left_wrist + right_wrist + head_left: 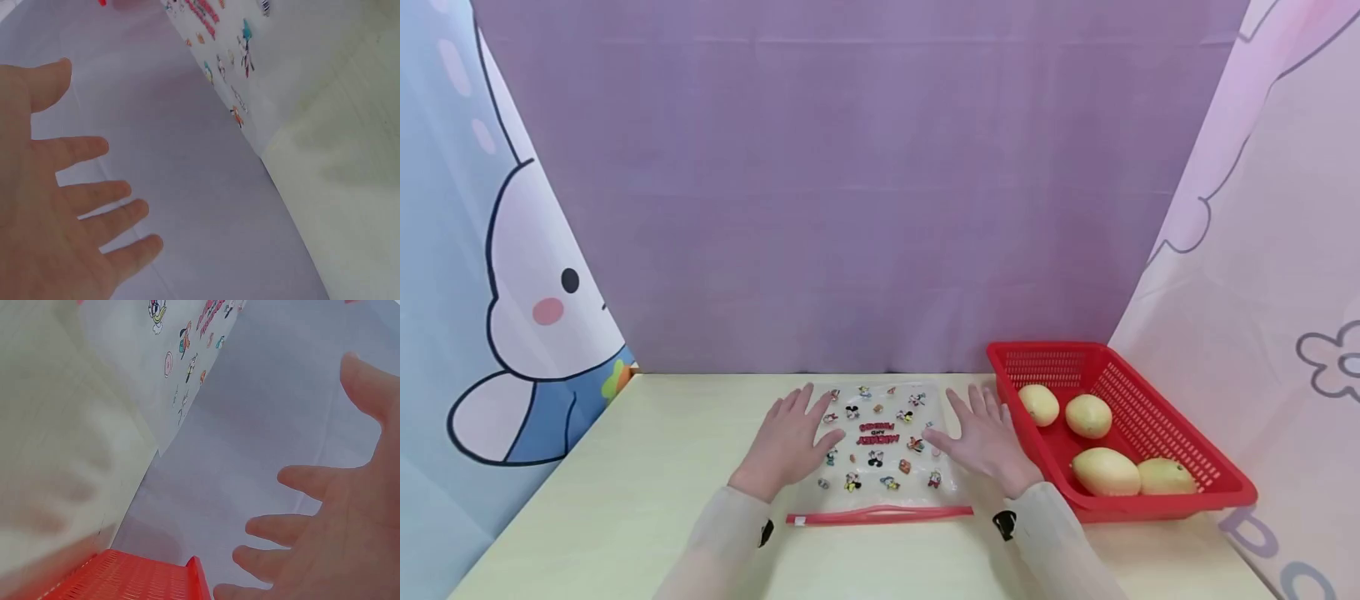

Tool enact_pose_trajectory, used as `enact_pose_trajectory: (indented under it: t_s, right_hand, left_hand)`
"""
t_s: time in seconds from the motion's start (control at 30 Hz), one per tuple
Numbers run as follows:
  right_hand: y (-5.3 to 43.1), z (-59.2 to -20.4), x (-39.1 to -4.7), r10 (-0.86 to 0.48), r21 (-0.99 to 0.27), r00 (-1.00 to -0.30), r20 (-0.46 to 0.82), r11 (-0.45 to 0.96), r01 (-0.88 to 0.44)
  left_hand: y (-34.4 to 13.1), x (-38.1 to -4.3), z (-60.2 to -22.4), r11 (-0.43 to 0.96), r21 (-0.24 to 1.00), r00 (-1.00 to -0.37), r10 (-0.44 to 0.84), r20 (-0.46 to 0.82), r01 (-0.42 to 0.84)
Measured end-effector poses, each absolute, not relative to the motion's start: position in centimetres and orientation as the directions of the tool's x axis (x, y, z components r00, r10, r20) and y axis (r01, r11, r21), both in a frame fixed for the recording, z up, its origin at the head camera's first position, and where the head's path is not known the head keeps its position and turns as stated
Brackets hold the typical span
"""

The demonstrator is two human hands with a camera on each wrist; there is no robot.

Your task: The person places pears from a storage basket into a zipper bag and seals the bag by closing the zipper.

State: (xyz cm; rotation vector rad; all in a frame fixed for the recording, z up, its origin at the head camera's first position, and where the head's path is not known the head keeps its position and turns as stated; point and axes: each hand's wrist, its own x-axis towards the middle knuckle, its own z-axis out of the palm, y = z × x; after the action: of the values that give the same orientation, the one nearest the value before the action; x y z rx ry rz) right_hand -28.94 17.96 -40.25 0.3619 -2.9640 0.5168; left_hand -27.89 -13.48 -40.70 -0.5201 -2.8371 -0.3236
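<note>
A clear zip bag (pixel 880 487) printed with small cartoon figures and red lettering lies flat on the table, its red zip edge (pixel 925 514) toward the person. My left hand (pixel 786 446) hovers over the bag's left side, fingers spread and straight. Over the right side, my right hand (pixel 985 442) is held the same way, thumb pointing inward. Both wrist views show the left palm (pixel 50 206) and the right palm (pixel 350 531) raised above the table, holding nothing.
To the right stands a red plastic basket (pixel 1157 504) with slotted walls. Several pale yellow oval fruits (pixel 1105 472) lie in it. A purple cloth (pixel 880 208) hangs behind the pale table (pixel 662 467), and cartoon-printed cloths (pixel 527 275) flank both sides.
</note>
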Motion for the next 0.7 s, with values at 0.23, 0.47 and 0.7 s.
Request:
enact_pose_trajectory:
  t_s: [0.23, 0.47, 0.7]
  right_hand:
    - [17.6, -40.5, -28.8, -0.221, -0.374, -0.97, 0.105, 0.895, -0.244]
    - [17.1, -40.3, -28.3, -0.183, -0.481, -0.982, 0.054, 0.857, -0.186]
    - [17.1, -41.1, -28.2, -0.206, -0.543, -0.978, 0.033, 0.818, -0.19]
  left_hand:
    - [-12.4, -27.2, -41.2, 0.88, 0.181, -0.882, 0.384, 0.274, 0.44]
    - [-10.4, -26.5, -42.3, 0.817, 0.24, -0.851, 0.491, 0.189, 0.524]
    - [-9.1, -25.7, -43.1, 0.813, 0.295, -0.861, 0.504, 0.077, 0.502]
